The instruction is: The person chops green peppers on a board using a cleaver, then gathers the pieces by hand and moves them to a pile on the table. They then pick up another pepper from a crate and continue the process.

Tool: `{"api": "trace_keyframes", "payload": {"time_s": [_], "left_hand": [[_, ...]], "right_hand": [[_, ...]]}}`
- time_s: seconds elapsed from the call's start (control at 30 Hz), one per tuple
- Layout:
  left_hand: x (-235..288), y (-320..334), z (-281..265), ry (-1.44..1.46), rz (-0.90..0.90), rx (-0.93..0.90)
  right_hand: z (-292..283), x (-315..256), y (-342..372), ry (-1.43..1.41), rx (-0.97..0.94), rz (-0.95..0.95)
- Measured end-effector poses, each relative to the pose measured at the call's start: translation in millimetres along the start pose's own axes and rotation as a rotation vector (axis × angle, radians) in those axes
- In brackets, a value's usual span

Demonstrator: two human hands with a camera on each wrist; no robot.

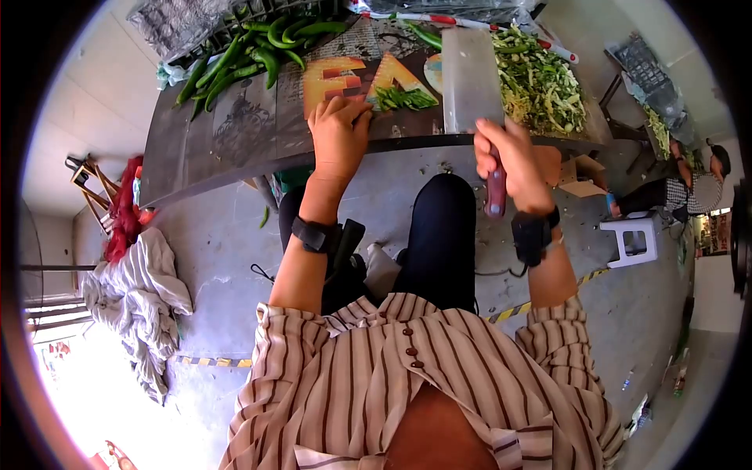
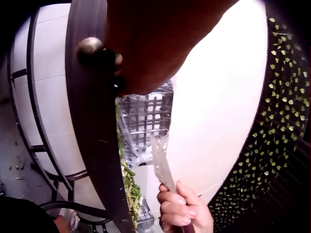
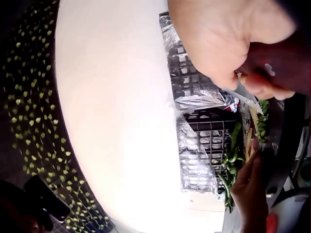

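Observation:
In the head view my right hand (image 1: 513, 164) grips the dark red handle (image 1: 495, 192) of a cleaver. Its broad blade (image 1: 470, 82) stands over the table, between a small heap of cut green peppers (image 1: 403, 98) and a larger chopped pile. My left hand (image 1: 339, 137) is at the table's near edge, fingers bent down, just left of the cut peppers; whether it pinches a piece I cannot tell. The right wrist view shows the left hand (image 3: 250, 191) beside the peppers, and the left wrist view shows the right hand (image 2: 187, 208) round the cleaver handle.
Whole green peppers (image 1: 254, 55) lie at the table's back left by a plastic-lined black crate (image 1: 184, 27). The chopped green and pale pile (image 1: 540, 82) covers the right end. A cardboard box (image 1: 581, 176) and white stool (image 1: 630, 239) stand right; another person (image 1: 693, 188) is beyond.

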State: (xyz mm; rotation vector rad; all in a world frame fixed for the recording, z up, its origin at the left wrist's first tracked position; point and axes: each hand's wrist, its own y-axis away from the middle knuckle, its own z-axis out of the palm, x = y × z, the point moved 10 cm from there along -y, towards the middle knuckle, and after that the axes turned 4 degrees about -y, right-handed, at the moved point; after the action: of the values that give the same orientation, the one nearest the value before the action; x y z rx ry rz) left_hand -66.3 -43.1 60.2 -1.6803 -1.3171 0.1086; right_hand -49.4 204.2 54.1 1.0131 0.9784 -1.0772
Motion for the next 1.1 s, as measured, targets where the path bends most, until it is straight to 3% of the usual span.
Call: {"api": "trace_keyframes", "payload": {"time_s": [0.13, 0.2, 0.33, 0.43, 0.5, 0.73, 0.8, 0.93, 1.1], "left_hand": [[13, -7, -1, -0.064, 0.012, -0.078], [-2, -10, 24, -0.161, -0.142, -0.383], [-6, -25, 31, -0.169, -0.091, -0.328], [-10, -34, 41, -0.284, -0.108, -0.437], [-16, -33, 58, -0.306, -0.158, -0.651], [-6, -32, 72, -0.228, -0.129, -0.604], [2, -37, 67, -0.261, -0.052, -0.463], [10, -34, 69, -0.295, -0.072, -0.458], [21, -30, 57, -0.099, -0.071, -0.313]], "right_hand": [[-16, 25, 32, -0.119, 0.042, 0.051], [-18, 36, 42, -0.174, 0.051, 0.068], [-17, 53, 49, -0.254, 0.043, 0.099], [-8, 60, 50, -0.234, 0.041, 0.137], [-1, 60, 46, -0.223, 0.021, 0.141], [27, 69, 29, -0.219, -0.038, 0.165], [39, 73, 25, -0.207, -0.082, 0.207], [50, 77, 21, -0.236, -0.082, 0.203], [50, 84, 18, -0.285, -0.085, 0.188]]}}
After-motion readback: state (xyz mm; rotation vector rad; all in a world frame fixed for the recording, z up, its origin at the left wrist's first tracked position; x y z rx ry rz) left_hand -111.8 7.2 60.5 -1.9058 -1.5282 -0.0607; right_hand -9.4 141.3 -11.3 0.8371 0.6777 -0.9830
